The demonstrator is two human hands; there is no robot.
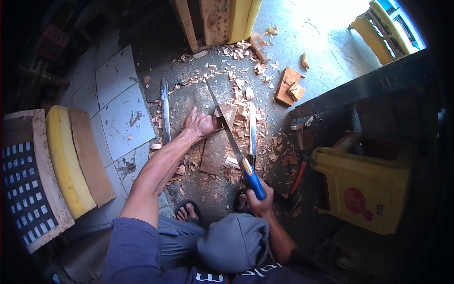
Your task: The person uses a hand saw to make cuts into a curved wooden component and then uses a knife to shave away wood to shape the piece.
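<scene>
My right hand (pixel 262 201) is wrapped round the blue handle of a handsaw (pixel 230 134). The saw's long blade slants up and to the left, crossing a small wooden block (pixel 229 111). My left hand (pixel 201 125) is closed at the left side of that block and grips it; its fingertips are partly hidden. Beneath and nearer to me lies a thicker brown wood piece (pixel 215 152). Whether the saw's teeth touch the wood I cannot tell. To the left lies a long metal blade (pixel 165 110), and right of the saw a knife (pixel 252 130) with a dark handle.
Wood chips (pixel 241 92) litter the floor. Reddish wood blocks (pixel 286 87) lie at the far right. A cut yellow plastic container (pixel 362 182) stands at right, near a red-orange handle (pixel 298 177). Yellow-edged wooden frames (pixel 71 161) lean at left; another wooden piece (pixel 215 23) stands ahead.
</scene>
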